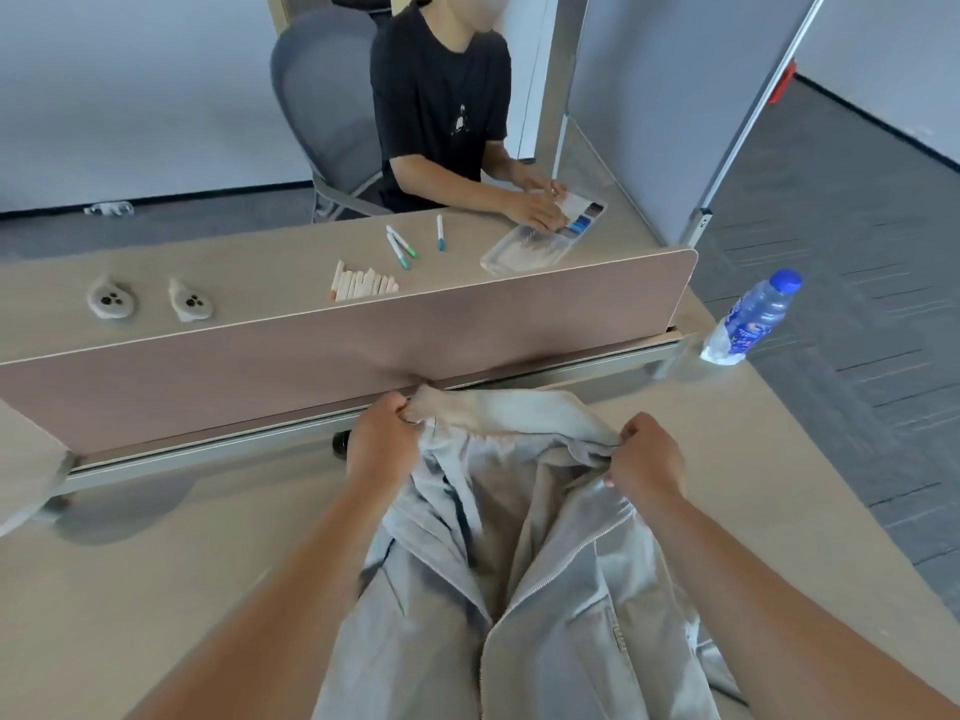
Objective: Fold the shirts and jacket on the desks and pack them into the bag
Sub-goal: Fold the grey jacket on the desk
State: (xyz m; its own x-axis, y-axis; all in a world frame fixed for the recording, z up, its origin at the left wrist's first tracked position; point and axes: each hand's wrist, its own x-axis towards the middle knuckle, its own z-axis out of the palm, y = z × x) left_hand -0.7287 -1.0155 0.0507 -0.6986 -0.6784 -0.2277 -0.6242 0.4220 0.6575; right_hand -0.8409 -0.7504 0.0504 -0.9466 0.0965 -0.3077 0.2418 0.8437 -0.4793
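A light grey zip-up jacket (561,605) lies on the near desk (182,589) with its front unzipped and its pale lining showing. The collar points toward the divider. My left hand (379,441) pinches the collar's left end, and my right hand (649,454) grips the collar's right end by the shoulder. Both hands hold the top edge slightly raised off the desk. The jacket's lower part runs out of the frame at the bottom. No bag is in view.
A pink divider panel (363,350) runs along the desk's far edge. A water bottle (750,319) stands at the right corner. Another cloth edge (26,470) shows at far left. Across the divider a seated person (441,106) handles a tray, with pens and two small devices nearby.
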